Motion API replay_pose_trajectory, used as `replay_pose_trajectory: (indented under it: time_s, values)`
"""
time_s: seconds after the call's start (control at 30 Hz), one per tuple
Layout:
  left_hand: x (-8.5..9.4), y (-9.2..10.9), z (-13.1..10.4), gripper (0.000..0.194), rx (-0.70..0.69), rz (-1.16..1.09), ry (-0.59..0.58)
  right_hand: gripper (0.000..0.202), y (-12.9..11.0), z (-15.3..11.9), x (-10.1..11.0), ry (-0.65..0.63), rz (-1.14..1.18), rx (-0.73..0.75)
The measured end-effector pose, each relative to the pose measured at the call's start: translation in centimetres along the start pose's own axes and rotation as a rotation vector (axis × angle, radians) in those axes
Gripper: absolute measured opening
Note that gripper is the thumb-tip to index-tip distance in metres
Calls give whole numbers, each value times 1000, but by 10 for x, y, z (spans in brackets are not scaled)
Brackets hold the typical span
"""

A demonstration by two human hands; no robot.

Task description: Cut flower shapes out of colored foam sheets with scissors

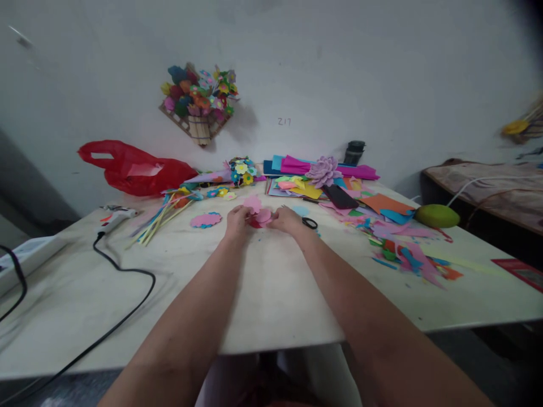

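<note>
Over the middle of the table, my left hand (pixel 238 220) and my right hand (pixel 287 219) face each other with bent, closed fingers. Between them is a pink round piece (pixel 263 215) of thin craft sheet, its right edge at my right fingertips. A red piece (pixel 255 223) shows partly beneath it, close to my left fingers. Just beyond, a pink scalloped piece (pixel 253 203) touches or nearly touches my left fingertips. What exactly the left fingers pinch is hidden. Black-handled scissors (pixel 310 223) lie right of my right hand, near a light blue round piece (pixel 300 210).
Left are a pink and blue scalloped disc (pixel 206 220), colored sticks (pixel 159 220), a glue gun (pixel 115 220) with a trailing cord, and a red bag (pixel 136 172). Right lie a phone (pixel 340 197), sheets and scraps (pixel 413 257). Foam flowers (pixel 242 171) stand behind.
</note>
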State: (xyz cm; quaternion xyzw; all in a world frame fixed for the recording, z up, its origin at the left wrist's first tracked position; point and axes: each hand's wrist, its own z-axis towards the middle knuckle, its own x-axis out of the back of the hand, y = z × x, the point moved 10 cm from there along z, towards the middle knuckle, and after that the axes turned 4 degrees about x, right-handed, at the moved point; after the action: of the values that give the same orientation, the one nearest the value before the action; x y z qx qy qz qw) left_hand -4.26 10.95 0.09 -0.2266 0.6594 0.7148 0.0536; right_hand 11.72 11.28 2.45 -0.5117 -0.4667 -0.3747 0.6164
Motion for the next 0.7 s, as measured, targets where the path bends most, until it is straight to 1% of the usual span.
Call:
replay_pose_trajectory:
  time_s: [0.1, 0.17, 0.3, 0.47, 0.63, 0.7]
  values:
    - [1, 2, 0, 6, -8, -7, 14, 30, -2, -2, -2, 52, 74, -3]
    - [2, 1, 0, 7, -4, 6, 28, 28, -1, -2, -6, 71, 110, -10]
    - [3, 1, 1, 8, -7, 19, 24, 27, 0, -2, -13, 70, 151, 2]
    - [0, -1, 1, 11, -18, 63, 0, 34, -2, -3, -11, 96, 139, 33]
    - [-4, -3, 1, 10, -4, 129, -33, 23, -6, -6, -11, 78, 108, 75]
    - [-5, -3, 0, 11, 0, 122, -37, 23, -2, -5, -9, 100, 130, 77]
